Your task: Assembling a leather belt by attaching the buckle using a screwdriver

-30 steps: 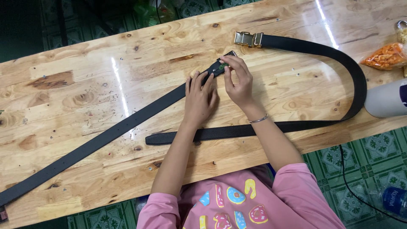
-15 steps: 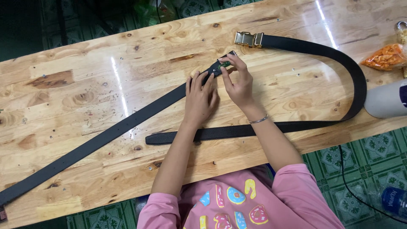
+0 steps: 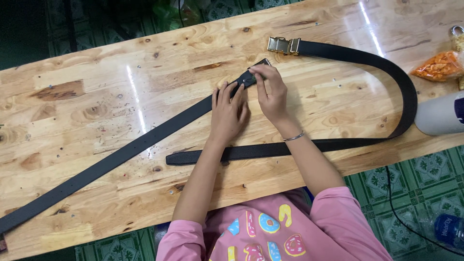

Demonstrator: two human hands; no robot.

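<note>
Hands barely moved, left hand [image 3: 228, 112] & right hand [image 3: 271, 94] pressing belt end [image 3: 251, 77]

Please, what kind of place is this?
Probably a small home workshop for belts: a varnished wooden table, a green patterned tiled floor, and two black belts, one with a gold buckle.

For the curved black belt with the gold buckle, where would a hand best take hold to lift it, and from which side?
Probably at the gold buckle, from above. It is the one stiff, raised part of the curved belt, which otherwise lies flat on the wooden table with little edge to pinch. The buckle end is free, clear of the left hand and right hand.
</note>
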